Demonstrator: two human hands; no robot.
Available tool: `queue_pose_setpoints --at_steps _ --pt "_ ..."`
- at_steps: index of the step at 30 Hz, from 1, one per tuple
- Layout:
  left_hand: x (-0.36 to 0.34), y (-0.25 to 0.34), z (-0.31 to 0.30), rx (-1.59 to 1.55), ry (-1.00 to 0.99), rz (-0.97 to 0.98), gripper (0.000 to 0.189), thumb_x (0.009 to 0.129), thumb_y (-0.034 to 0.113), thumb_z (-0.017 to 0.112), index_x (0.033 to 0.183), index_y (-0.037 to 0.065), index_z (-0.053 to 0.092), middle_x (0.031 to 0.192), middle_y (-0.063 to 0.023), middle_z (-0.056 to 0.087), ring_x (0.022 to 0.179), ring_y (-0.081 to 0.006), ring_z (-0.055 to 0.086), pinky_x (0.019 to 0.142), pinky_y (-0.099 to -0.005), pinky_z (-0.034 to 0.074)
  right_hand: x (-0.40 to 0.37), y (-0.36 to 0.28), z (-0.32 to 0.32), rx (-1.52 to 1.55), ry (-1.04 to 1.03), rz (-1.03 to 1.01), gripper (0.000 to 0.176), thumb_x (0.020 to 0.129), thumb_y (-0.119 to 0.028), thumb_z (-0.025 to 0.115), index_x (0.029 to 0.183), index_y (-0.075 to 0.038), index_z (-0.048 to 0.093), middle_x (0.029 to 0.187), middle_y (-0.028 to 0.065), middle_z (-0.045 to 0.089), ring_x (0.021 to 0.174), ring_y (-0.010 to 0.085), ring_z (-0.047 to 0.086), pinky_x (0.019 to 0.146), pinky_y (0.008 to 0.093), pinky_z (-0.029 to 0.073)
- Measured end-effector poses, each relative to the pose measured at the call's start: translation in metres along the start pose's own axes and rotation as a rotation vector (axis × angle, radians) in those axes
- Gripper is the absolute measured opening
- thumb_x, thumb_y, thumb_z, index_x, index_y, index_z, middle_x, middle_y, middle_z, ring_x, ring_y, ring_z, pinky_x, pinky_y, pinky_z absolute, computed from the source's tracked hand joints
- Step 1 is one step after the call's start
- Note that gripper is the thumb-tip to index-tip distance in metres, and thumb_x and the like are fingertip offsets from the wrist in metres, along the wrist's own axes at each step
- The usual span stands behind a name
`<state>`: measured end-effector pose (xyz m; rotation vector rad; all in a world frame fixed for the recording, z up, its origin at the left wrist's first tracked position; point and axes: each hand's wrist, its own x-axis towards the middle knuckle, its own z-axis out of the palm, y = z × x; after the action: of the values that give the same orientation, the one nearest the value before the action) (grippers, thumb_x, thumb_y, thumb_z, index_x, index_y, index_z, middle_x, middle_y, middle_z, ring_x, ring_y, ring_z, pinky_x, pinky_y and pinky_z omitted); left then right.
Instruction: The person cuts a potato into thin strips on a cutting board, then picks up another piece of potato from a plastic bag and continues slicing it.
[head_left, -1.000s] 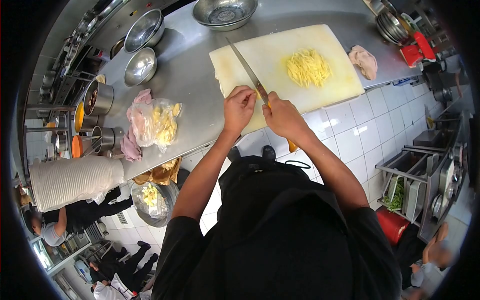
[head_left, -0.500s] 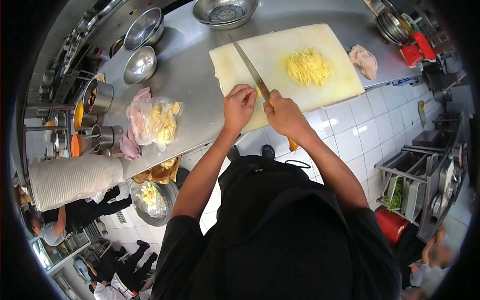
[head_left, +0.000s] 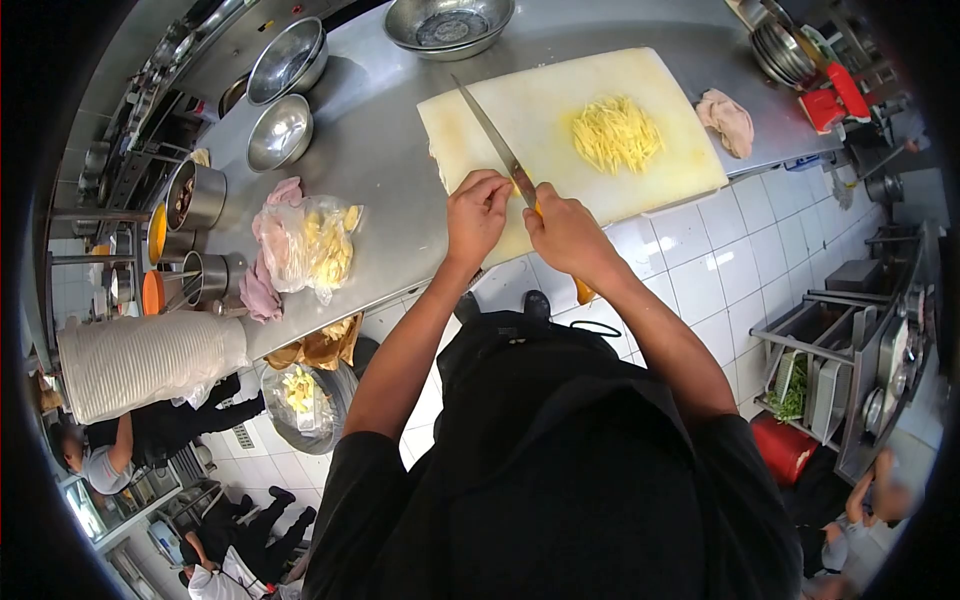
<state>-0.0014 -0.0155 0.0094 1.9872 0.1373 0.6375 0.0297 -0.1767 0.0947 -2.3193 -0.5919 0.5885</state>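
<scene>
Gripping the knife point(head_left: 488, 129) by its handle, the right hand point(head_left: 568, 235) has its grip closed at the near edge of the cutting board point(head_left: 540, 100). The blade lies across the board, slanting away to the left, with its tip by the far left edge. The left hand point(head_left: 478, 215) is just beside the handle end of the blade, its fingers bent and drawn together next to a small yellow piece point(head_left: 516, 188). The fingers hide part of that spot, so I cannot tell whether this grip is closed on the piece.

A loose heap of thin yellow strips point(head_left: 617, 135) sits on the right half of the board, apart from the knife. The board rests on a metal worktop point(head_left: 385, 150), and a crumpled pinkish cloth point(head_left: 728, 122) lies near its right edge.

To the left on the worktop, a clear plastic bag point(head_left: 325, 245) holds yellow pieces, with more pinkish cloth point(head_left: 260, 290) against it. Beyond are metal bowls, one small point(head_left: 280, 133), others larger point(head_left: 288, 60), and a wide one point(head_left: 450, 25) behind the board. Below the worktop's left end, a basin point(head_left: 335, 400) contains pale yellow pieces point(head_left: 298, 388).
</scene>
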Motion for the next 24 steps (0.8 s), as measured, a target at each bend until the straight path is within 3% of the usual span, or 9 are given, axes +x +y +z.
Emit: queue_pose_setpoints --at_steps 10,13,16,19,24 --pt "-0.001 -0.002 0.001 0.021 0.006 0.02 0.006 0.09 0.002 0.074 0.095 -0.002 0.075 0.096 -0.0103 0.073 0.069 -0.0223 0.068 0.064 -0.0308 0.055 0.01 0.016 0.018 -0.036 0.006 -0.036 0.027 0.099 -0.018 0.055 0.109 0.008 0.051 0.084 0.035 0.068 0.088 0.0535 0.068 0.086 0.0596 0.052" --pt "-0.001 -0.002 0.001 0.033 0.007 0.021 0.006 0.09 0.002 0.074 0.095 -0.002 0.076 0.096 -0.0101 0.073 0.069 -0.0229 0.068 0.064 -0.0311 0.055 0.008 0.01 0.004 0.052 -0.084 0.066 0.028 0.099 -0.018 0.055 0.11 0.008 0.052 0.085 0.035 0.068 0.089 0.0534 0.068 0.087 0.0596 0.051" --pt "-0.001 -0.003 0.001 0.022 0.014 0.014 0.006 0.09 0.002 0.074 0.094 -0.002 0.076 0.096 -0.0103 0.073 0.07 -0.024 0.069 0.065 -0.0321 0.055 0.004 0.006 0.002 -0.001 0.012 0.009 0.029 0.1 -0.019 0.055 0.111 0.008 0.052 0.085 0.0353 0.068 0.089 0.0533 0.068 0.087 0.0593 0.051" --pt "0.0 -0.002 0.0 0.037 0.0 0.013 0.005 0.09 0.002 0.074 0.094 -0.002 0.075 0.096 -0.0106 0.073 0.072 -0.0253 0.069 0.066 -0.033 0.055 0.002 0.002 -0.001 0.018 0.035 -0.026 0.029 0.102 -0.021 0.055 0.11 0.007 0.051 0.085 0.035 0.067 0.087 0.0533 0.066 0.081 0.059 0.051" --pt "-0.001 -0.004 0.001 0.036 0.007 0.028 0.005 0.089 0.002 0.074 0.093 -0.002 0.075 0.095 -0.0107 0.073 0.073 -0.026 0.069 0.067 -0.0337 0.055 0.002 0.002 0.0 0.015 0.015 -0.026 0.029 0.101 -0.019 0.055 0.112 0.007 0.051 0.083 0.0345 0.068 0.086 0.0536 0.067 0.083 0.0594 0.051"
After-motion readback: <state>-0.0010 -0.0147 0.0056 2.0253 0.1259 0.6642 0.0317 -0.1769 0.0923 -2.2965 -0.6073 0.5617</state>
